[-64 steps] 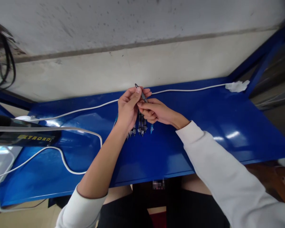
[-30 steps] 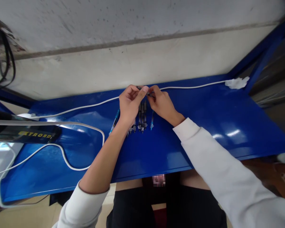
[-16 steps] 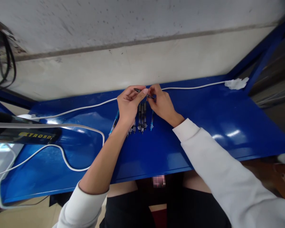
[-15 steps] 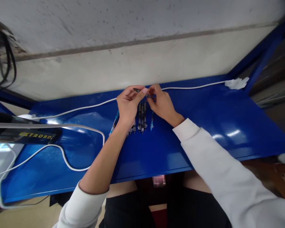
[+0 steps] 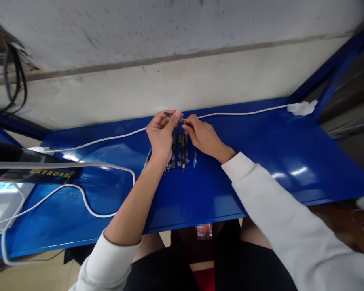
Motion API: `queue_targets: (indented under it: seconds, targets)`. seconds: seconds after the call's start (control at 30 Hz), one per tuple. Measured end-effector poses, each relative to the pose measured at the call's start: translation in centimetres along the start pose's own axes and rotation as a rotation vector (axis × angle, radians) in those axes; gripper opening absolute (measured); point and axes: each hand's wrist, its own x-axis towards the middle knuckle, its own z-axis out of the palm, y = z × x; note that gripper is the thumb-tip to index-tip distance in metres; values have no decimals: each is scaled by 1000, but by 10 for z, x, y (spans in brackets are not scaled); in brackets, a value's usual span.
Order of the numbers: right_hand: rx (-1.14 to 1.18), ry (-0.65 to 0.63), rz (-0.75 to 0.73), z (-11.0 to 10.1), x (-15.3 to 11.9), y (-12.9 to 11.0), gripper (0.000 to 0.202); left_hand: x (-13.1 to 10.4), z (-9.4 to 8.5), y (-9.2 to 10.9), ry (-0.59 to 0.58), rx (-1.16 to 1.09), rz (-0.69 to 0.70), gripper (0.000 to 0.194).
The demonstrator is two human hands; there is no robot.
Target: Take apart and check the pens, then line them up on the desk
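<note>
Between my two hands, near the shelf's back edge, a dark pen is held almost level. My left hand is closed around its left part, thumb on top. My right hand pinches the pen's right end with thumb and fingers. Below the hands several black pens lie side by side, their clear clip ends toward me; my left hand and wrist cover some of them. A blue pen part rests under my right hand. Partly behind my left forearm lies a blue pen.
The blue metal shelf runs along a pale wall. White cables cross its back and left side. A dark box with yellow lettering and a white device stand at left. White crumpled material sits at the back right.
Both hands have shifted slightly left with the pen. My right hand's fingers have flattened around its end, and more of the black pens now shows beneath.
</note>
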Motion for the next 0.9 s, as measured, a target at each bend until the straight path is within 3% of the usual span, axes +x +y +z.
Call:
queue_targets:
  seconds: [0.3,0.5,0.7,0.9]
  targets:
    - [-18,5,-2,-6,1,-7,36,-1,0,0,19,-2,14,23]
    - [35,19,63,-4,-1,-4,18,2,-3,-2,55,23,-1,24]
    - [-63,17,38,-8,-1,-6,36,6,-7,-4,97,-22,3,24]
    - [-104,32,41,-9,0,-3,37,10,-11,-3,154,-50,-41,31]
